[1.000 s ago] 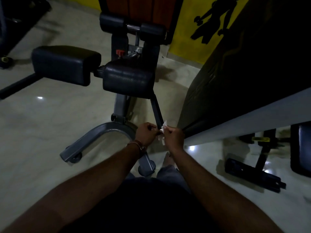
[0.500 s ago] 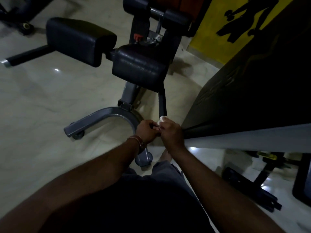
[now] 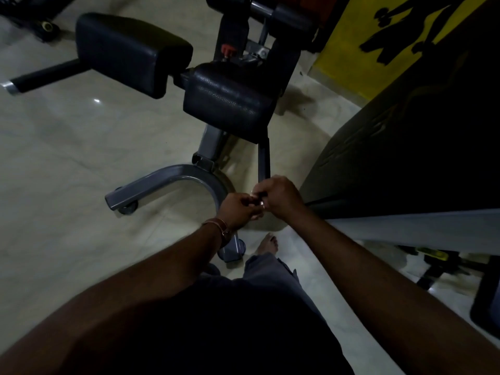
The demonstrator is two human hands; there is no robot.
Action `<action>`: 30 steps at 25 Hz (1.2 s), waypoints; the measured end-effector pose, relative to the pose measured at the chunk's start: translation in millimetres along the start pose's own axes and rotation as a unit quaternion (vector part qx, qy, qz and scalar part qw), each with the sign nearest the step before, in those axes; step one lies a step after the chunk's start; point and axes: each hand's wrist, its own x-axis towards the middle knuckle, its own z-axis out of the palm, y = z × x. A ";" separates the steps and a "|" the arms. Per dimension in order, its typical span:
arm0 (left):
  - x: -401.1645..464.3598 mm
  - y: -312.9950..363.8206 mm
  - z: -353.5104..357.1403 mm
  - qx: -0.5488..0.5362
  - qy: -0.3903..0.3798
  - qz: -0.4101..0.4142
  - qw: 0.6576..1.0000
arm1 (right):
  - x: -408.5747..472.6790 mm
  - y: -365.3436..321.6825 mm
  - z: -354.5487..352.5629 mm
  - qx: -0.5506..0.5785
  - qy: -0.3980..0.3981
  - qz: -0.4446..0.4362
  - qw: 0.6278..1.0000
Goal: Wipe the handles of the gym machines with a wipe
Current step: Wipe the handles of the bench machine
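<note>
Dim, murky shot throughout. Wipe point(image 3: 256, 215) barely visible, only a pale sliver showing between and under the two hands, mostly hidden by fingers. Left hand point(image 3: 236, 209) curled, fingertips pinched toward the right hand, apparently on the wipe, though grip hard to confirm in the dark. Right hand point(image 3: 278, 196) curled at the lower end of the black handle point(image 3: 264, 161), touching it; whether wrapped fully round it could not be told. Small bright glint between the hands, identity unclear. Bracelet point(image 3: 220, 226) on the left wrist. Handle ran down from under the black seat pad point(image 3: 230, 101) of the gym machine point(image 3: 235, 33), whose top was cut off by the frame edge. Second pad point(image 3: 130, 52) to the left with a bar point(image 3: 46, 75) sticking out. Grey curved base point(image 3: 173, 182) on small feet on the pale glossy floor point(image 3: 81, 158). Large dark slanted panel point(image 3: 405, 158) filled the right side, detail lost. Yellow wall point(image 3: 351, 50) with black silhouette figures behind. Bare foot point(image 3: 267, 243) below the hands. More equipment at bottom right, too dark to identify.
</note>
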 end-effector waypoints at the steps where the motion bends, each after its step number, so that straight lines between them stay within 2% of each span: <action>1: -1.1 2.0 1.0 -0.001 0.000 0.002 1.000 | 10.4 5.7 -1.4 0.033 0.058 -0.008 0.998; 3: 1.4 3.6 2.0 0.000 0.004 0.005 1.000 | 30.5 15.1 -4.1 0.118 0.166 0.017 0.979; 5: 2.9 4.6 2.3 0.019 0.011 0.003 1.000 | 32.7 14.9 -0.3 0.209 0.231 0.113 0.944; 7: 4.6 5.8 3.4 0.055 0.023 0.004 0.998 | 17.2 13.6 17.7 0.301 0.267 0.208 0.891; 8: 6.0 6.4 3.7 0.079 0.031 0.009 0.996 | 5.5 13.9 29.6 0.373 0.277 0.236 0.853; 9: 6.4 8.9 3.7 0.107 0.041 0.015 0.993 | -5.5 12.2 38.0 0.475 0.264 0.272 0.794; 11: 5.2 12.3 4.2 0.143 0.074 0.014 0.987 | -11.7 7.4 40.9 0.681 0.171 0.318 0.638; 12: 6.1 13.6 5.3 0.151 0.084 0.013 0.985 | -3.1 11.7 43.8 0.726 0.124 0.328 0.591; 14: 8.3 14.6 7.9 0.169 0.092 0.015 0.981 | 20.0 18.6 42.2 0.756 0.053 0.347 0.553; 16: 7.7 14.9 8.7 0.171 0.090 0.021 0.981 | 38.2 18.2 47.0 0.784 0.037 0.346 0.514; 17: 7.6 14.5 9.0 0.163 0.091 0.016 0.982 | 36.6 16.6 50.4 0.782 0.034 0.353 0.512; 20: 6.9 12.3 8.5 0.168 0.098 0.007 0.981 | 7.1 10.5 52.5 0.824 -0.009 0.315 0.471; 22: 7.1 10.0 8.7 0.166 0.097 0.005 0.981 | 0.2 12.2 41.5 0.814 -0.018 0.279 0.508; 23: 7.2 9.2 8.8 0.147 0.093 0.001 0.985 | 7.5 14.1 33.7 0.793 -0.007 0.292 0.535; 24: 7.2 9.4 9.5 0.125 0.086 -0.007 0.988 | 19.7 17.1 25.4 0.766 0.024 0.319 0.558; 25: 6.2 11.2 11.3 0.105 0.078 -0.017 0.991 | 34.2 22.0 16.0 0.714 0.080 0.345 0.604; 27: 4.1 17.0 17.7 0.082 0.064 -0.034 0.994 | 47.1 26.3 2.3 0.506 0.195 0.346 0.766; 28: 4.8 19.1 20.7 0.076 0.058 -0.041 0.995 | 44.8 24.7 0.8 0.377 0.234 0.305 0.843; 29: 5.8 21.5 23.5 0.075 0.051 -0.045 0.995 | 37.7 21.1 3.0 0.267 0.242 0.242 0.901; 30: 7.1 21.7 25.2 0.083 0.046 -0.043 0.995 | 27.6 12.5 5.8 0.186 0.221 0.173 0.942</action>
